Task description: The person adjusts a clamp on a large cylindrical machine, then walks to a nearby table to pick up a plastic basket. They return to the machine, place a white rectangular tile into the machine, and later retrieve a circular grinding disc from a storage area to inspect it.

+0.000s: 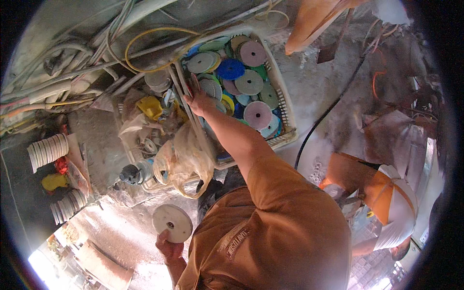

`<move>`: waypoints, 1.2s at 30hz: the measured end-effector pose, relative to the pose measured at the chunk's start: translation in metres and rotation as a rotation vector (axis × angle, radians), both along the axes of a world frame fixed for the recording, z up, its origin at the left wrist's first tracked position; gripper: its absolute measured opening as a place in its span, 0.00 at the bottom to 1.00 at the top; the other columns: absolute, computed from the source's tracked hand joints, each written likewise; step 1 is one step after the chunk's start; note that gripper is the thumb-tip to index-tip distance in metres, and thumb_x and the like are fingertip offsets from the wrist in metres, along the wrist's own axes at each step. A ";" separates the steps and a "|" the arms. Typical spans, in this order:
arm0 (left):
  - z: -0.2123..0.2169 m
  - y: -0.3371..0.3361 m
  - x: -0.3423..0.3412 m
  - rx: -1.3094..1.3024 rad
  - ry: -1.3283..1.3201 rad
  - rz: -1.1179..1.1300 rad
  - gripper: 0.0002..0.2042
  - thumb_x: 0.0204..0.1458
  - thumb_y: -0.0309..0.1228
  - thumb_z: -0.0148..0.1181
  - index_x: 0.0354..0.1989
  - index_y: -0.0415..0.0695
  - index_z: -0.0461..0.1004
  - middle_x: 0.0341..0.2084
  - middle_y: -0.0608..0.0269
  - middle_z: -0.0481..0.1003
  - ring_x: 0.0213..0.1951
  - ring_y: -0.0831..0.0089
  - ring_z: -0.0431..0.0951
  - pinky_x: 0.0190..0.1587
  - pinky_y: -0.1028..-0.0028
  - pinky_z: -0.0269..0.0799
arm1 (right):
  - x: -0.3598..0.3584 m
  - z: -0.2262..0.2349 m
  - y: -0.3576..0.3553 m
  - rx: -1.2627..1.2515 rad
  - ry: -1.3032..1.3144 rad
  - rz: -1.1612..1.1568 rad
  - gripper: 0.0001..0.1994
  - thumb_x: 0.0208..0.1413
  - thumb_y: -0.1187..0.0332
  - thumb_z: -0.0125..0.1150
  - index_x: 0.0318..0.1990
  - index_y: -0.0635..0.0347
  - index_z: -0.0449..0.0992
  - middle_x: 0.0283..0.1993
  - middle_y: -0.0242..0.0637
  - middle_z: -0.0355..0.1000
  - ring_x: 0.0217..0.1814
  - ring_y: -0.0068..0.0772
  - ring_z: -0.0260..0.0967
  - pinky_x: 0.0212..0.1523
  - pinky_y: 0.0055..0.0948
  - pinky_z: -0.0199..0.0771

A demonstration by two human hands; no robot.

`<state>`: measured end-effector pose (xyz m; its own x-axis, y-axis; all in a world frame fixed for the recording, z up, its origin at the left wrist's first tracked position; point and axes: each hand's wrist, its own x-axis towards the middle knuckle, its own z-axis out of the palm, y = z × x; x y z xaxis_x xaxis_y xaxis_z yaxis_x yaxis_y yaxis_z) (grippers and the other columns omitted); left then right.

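In my left hand (170, 249) is a round, pale disc (172, 222) with a small centre hole, like a polishing pad. My fingers are closed on its lower edge. My right arm reaches across to a plastic crate (285, 89) full of round pads. There my right hand (200, 100) lies at the crate's left rim, fingers stretched out and apart, beside the pads. Among these are a blue pad (231, 69), a pinkish pad (257, 115), a grey-green pad (249, 82) and several others, stacked and overlapping.
Left of the crate, a second container holds a plastic bag (181, 157), a yellow object (150, 107) and a clear bottle (137, 172). Stacked white discs (48, 152) stand farther left. A black hose (333, 99) runs along the right. Another person (386, 193) bends at the right.
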<state>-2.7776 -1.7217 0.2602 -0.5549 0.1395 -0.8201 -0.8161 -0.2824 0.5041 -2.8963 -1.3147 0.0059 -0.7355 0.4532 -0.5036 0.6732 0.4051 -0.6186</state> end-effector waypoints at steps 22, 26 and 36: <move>-0.042 0.092 -0.030 0.325 0.037 -0.185 0.24 0.59 0.40 0.46 0.60 0.38 0.57 0.54 0.54 0.65 0.56 0.61 0.65 0.59 0.59 0.60 | 0.244 0.170 -0.028 -0.952 0.624 -0.855 0.14 0.60 0.64 0.51 0.50 0.59 0.67 0.35 0.24 0.67 0.22 0.11 0.56 0.17 0.14 0.51; -0.024 0.112 -0.028 0.502 0.043 -0.245 0.26 0.59 0.42 0.45 0.61 0.37 0.56 0.55 0.52 0.64 0.56 0.60 0.64 0.59 0.60 0.60 | 0.233 0.205 -0.053 -1.010 0.549 -0.711 0.15 0.60 0.60 0.52 0.50 0.59 0.67 0.37 0.25 0.68 0.23 0.11 0.57 0.19 0.14 0.57; -0.019 0.079 -0.033 0.286 0.695 -0.554 0.15 0.42 0.18 0.55 0.42 0.38 0.73 0.53 0.53 0.65 0.54 0.64 0.66 0.59 0.65 0.57 | 0.221 0.222 -0.057 -1.342 0.708 -0.729 0.12 0.61 0.64 0.49 0.50 0.55 0.67 0.30 0.26 0.67 0.18 0.14 0.53 0.17 0.16 0.52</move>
<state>-2.8104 -1.6423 0.2410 -0.7024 0.6762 -0.2224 -0.4126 -0.1321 0.9013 -2.6748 -1.3716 0.2280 -0.8153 0.3321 -0.4743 -0.0727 -0.8714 -0.4852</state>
